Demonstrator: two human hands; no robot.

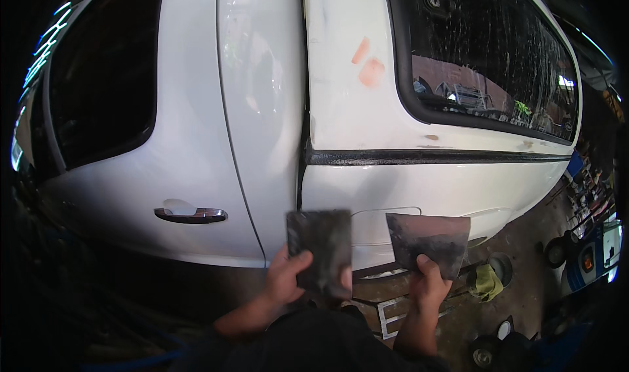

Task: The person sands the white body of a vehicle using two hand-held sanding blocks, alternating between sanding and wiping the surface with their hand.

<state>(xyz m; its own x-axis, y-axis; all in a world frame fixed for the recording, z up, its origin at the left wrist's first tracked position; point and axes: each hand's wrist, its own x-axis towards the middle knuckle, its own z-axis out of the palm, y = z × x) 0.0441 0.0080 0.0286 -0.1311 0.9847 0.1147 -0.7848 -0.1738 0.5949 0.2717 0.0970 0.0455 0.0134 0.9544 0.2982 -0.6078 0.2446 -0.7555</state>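
Observation:
My left hand (pixel 286 277) is closed on a flat, dark rectangular plate (pixel 321 244), thumb on its near face. To its right, my right hand (pixel 429 285) grips the narrow lower end of a dark putty spreader (pixel 429 234), which widens toward its far edge; its surface looks smeared. The plate and spreader are held apart, in front of the side of a white vehicle (pixel 367 188). Two orange-pink patches (pixel 371 72) mark the vehicle's panel beside the rear window. Most of my fingers are hidden behind the plate and spreader.
A door handle (pixel 191 213) juts out on the left, and a black trim strip (pixel 432 156) runs under the rear side window (pixel 485 57). Below right are a metal frame (pixel 386 316), a yellow-green cloth (pixel 486 283) on a round container and a blue vehicle (pixel 593 257).

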